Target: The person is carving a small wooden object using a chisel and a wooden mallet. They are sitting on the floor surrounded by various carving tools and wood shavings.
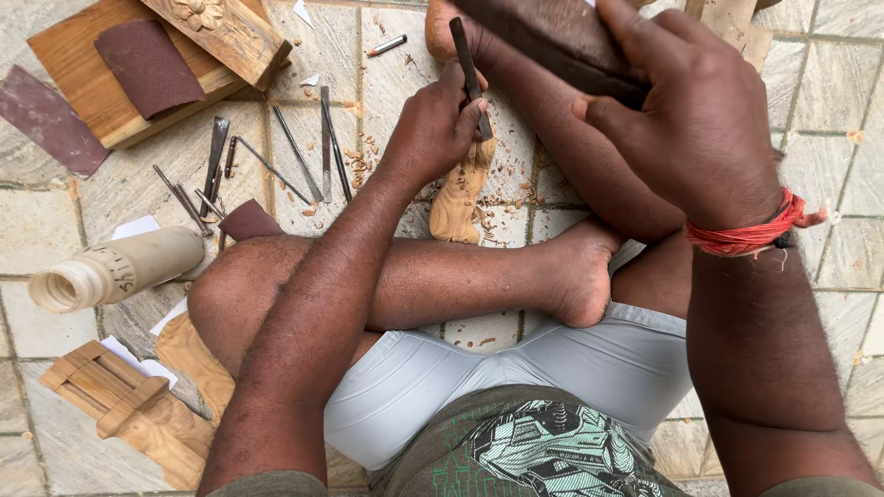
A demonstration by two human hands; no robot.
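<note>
mallet (552, 41) top cropped, chisel (468, 74) tip hidden

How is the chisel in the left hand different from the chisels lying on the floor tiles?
The held chisel stands steeply, gripped by the left hand with its tip on the small pale wood carving. The loose chisels lie flat on the tiles, untouched, spread in a rough fan. The held one looks darker and thicker; the loose ones look thinner and greyer. All are long, narrow metal tools. The right hand grips a dark wooden mallet.

head cam | looks straight down, close | over crossed legs, both hands, tiled floor (847, 175)
</note>
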